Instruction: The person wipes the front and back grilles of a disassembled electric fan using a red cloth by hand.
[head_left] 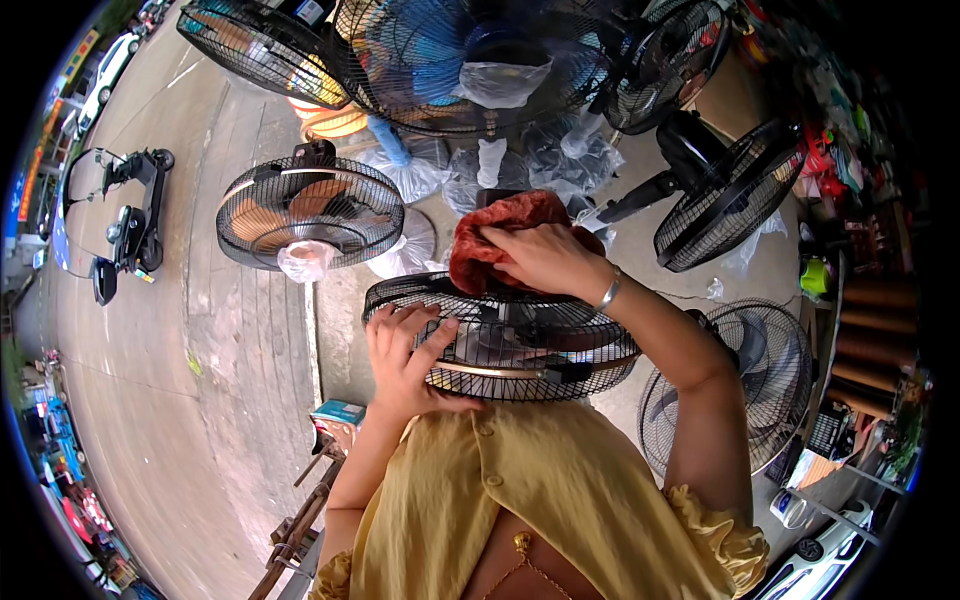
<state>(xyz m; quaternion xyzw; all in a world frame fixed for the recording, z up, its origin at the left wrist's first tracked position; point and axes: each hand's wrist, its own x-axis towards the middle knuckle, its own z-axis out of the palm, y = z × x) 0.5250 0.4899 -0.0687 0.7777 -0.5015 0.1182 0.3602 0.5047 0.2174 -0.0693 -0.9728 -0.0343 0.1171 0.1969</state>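
Observation:
Right in front of my body stands a black electric fan (545,345), its round wire grille seen from above, with a gold-toned band along the rim. My left hand (402,362) grips the left side of this grille, fingers spread over the wires. A dark red cloth (510,212) is bunched under my right hand (548,262), which presses it on the far top side of the fan, where the motor housing is. My palm and the cloth hide most of that housing. On my right wrist sits a silver bangle (608,292).
A fan with orange-brown blades (310,212) stands at the left. Large fans (480,60) crowd the far side, their bases wrapped in plastic. More fans (730,195) stand close on the right. Left lies a road with a parked electric scooter (135,220). A box (338,412) sits near my left elbow.

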